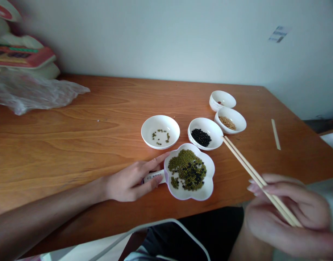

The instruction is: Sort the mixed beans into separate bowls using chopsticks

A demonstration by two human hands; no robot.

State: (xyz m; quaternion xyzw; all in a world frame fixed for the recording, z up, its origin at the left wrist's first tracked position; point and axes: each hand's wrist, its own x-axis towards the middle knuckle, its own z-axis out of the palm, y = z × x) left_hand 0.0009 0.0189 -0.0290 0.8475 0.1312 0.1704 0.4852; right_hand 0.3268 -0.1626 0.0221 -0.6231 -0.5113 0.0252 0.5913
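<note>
A white flower-shaped dish (207, 190) near the table's front edge holds mixed green and black beans (188, 170). My left hand (132, 181) rests on the table and grips the dish's short handle (154, 177). My right hand (287, 214), low at the right and blurred, holds a pair of wooden chopsticks (253, 174); their tips reach the rim of the bowl of black beans (205, 133). Left of that bowl stands a white bowl with a few green beans (160, 131).
Further right are a bowl of tan beans (230, 120) and a nearly empty small bowl (222, 99). A paper chopstick sleeve (275, 134) lies at the right. A crumpled plastic bag (33, 92) and stacked items (22, 56) occupy the back left corner of the wooden table (74, 137).
</note>
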